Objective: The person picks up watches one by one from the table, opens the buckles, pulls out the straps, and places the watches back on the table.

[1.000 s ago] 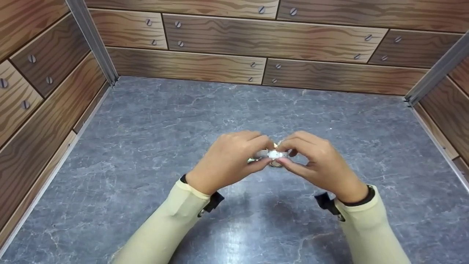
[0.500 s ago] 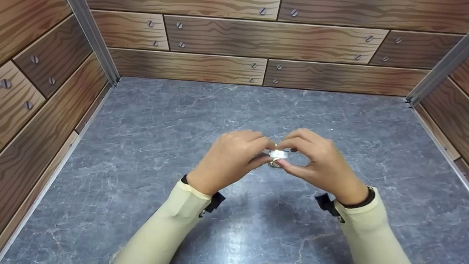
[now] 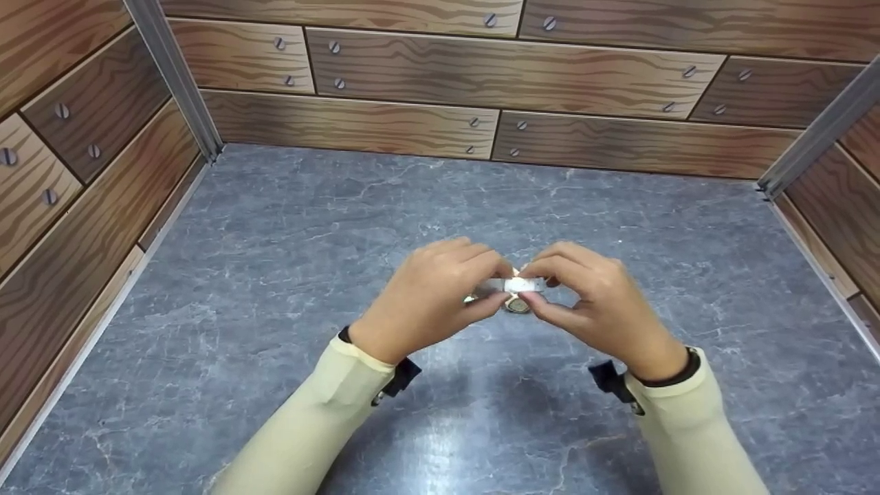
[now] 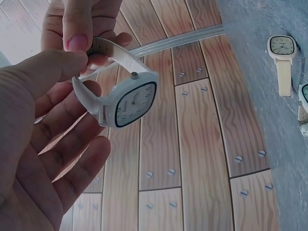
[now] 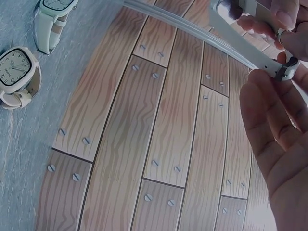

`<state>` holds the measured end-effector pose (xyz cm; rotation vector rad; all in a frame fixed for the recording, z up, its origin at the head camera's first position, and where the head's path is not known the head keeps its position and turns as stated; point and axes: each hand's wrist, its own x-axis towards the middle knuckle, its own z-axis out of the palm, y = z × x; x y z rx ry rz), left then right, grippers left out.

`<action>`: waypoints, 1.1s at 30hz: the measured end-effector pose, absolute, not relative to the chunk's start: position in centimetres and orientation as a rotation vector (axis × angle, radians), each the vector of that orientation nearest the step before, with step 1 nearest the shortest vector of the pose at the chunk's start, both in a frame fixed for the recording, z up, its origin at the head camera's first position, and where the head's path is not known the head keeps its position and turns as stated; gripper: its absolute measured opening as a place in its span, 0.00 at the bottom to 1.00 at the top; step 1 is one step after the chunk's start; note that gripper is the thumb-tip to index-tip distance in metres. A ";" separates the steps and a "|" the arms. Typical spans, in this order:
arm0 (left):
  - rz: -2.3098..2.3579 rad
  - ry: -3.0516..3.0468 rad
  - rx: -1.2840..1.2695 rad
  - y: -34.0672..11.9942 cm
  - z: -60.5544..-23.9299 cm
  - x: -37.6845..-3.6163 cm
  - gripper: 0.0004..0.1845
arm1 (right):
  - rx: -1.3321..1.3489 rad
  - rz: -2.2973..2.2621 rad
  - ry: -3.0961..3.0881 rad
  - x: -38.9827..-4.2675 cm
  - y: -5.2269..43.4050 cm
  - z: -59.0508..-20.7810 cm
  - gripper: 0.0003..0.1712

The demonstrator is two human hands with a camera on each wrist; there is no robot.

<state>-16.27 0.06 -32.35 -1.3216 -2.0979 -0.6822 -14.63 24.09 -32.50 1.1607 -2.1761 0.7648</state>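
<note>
Both hands, left hand [image 3: 430,295] and right hand [image 3: 595,302], pinched the white square-faced wristwatch [image 4: 126,98] by its strap ends above the grey marbled bench [image 3: 275,261]; thin fingertip grips risked dropping it if the strap slipped.

Open grey tabletop [image 3: 275,275] around the hands; wood-print walls [image 3: 412,124] close off three sides
</note>
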 end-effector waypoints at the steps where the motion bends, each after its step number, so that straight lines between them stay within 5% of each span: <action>1: -0.679 -2.093 -1.320 0.0 -32.4 -16.3 0.05 | 1.163 0.768 -2.187 -14.7 24.1 -32.5 0.05; 7: -0.636 -2.095 -1.321 -0.1 -32.5 -16.4 0.04 | 1.166 0.729 -2.271 -14.8 24.2 -32.4 0.14; 33: -0.657 -2.108 -1.347 0.1 -32.6 -16.4 0.05 | 1.230 0.705 -2.150 -14.8 24.1 -32.5 0.05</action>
